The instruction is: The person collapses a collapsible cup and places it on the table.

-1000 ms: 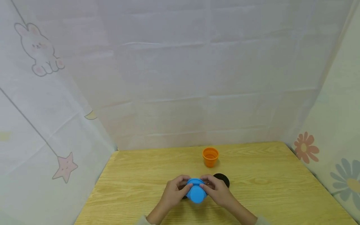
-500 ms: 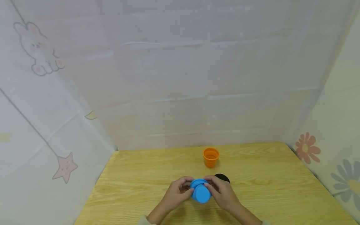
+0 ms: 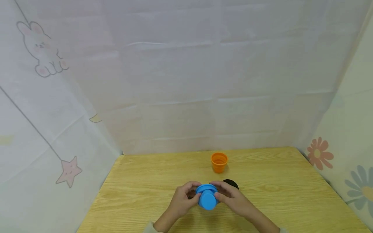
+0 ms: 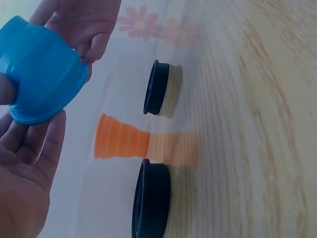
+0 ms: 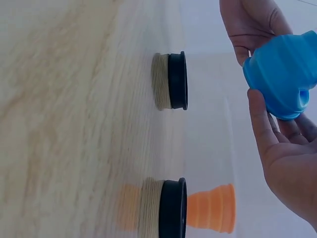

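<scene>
A blue collapsible cup [image 3: 208, 200], partly folded with its base turned toward the head camera, is held above the table between both hands. My left hand [image 3: 182, 200] grips its left side, thumb near the base and fingers at the rim. On the opposite side, my right hand [image 3: 234, 200] grips it in the same way. Ridged walls of the blue cup [image 4: 44, 74] show in the left wrist view. Past the hands stands an orange collapsible cup [image 3: 219, 162], upright with its mouth up.
Two round black flat pieces rest on the wooden table [image 3: 140, 187]. The right black piece [image 3: 231, 183] is partly behind my right hand; the left black piece [image 4: 152, 198] is mostly hidden by my left hand in the head view. Printed cloth walls [image 3: 186, 81] enclose the table.
The blue cup has shifted slightly right with both hands, and its base has tilted and come back straighter. My right thumb has shifted along its side. The orange cup stays put.
</scene>
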A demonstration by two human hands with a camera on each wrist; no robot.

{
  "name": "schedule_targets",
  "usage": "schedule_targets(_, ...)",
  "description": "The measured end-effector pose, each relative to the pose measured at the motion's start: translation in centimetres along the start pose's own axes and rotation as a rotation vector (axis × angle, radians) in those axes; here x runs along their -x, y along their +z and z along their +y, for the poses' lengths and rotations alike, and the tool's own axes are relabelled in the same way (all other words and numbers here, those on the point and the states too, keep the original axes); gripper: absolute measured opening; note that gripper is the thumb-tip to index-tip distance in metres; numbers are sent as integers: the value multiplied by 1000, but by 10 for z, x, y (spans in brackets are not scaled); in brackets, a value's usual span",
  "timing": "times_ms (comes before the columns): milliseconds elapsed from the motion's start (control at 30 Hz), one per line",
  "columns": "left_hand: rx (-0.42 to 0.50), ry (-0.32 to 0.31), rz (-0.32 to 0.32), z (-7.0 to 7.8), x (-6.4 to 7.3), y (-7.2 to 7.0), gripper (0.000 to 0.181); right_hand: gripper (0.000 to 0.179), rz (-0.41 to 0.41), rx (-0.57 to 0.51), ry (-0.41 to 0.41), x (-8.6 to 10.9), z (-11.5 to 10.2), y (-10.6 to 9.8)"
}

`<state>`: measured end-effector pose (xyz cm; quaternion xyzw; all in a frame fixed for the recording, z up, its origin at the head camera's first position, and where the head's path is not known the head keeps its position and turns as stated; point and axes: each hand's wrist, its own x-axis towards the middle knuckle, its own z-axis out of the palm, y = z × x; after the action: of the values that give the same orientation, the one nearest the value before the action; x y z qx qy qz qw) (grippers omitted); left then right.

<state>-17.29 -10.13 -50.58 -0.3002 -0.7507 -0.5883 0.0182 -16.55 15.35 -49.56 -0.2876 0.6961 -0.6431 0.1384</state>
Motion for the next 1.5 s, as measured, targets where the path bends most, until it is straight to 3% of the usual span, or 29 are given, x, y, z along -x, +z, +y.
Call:
schedule_targets(167, 75, -43, -64, 5, -1, -2, 21, 44, -60, -37, 41, 1, -3, -4)
schedule_targets(400, 285, -92, -210, 9, 0, -5, 30, 35, -66, 20, 74, 3, -9, -2)
schedule_targets(600, 367, -178, -255, 15, -1, -6, 37, 31, -67, -32, 83, 5, -12, 0)
schedule_targets(1033, 361, -257, -259, 19, -3, -4, 37, 30, -52, -161, 154, 4, -11, 4)
schedule_targets(1233, 277, -282, -241, 21, -5, -2, 30, 40, -67, -154, 167, 3, -8, 4)
schedule_targets(1500, 152, -290, -201, 21, -7, 2, 24, 47, -21, -79, 229, -1, -8, 5)
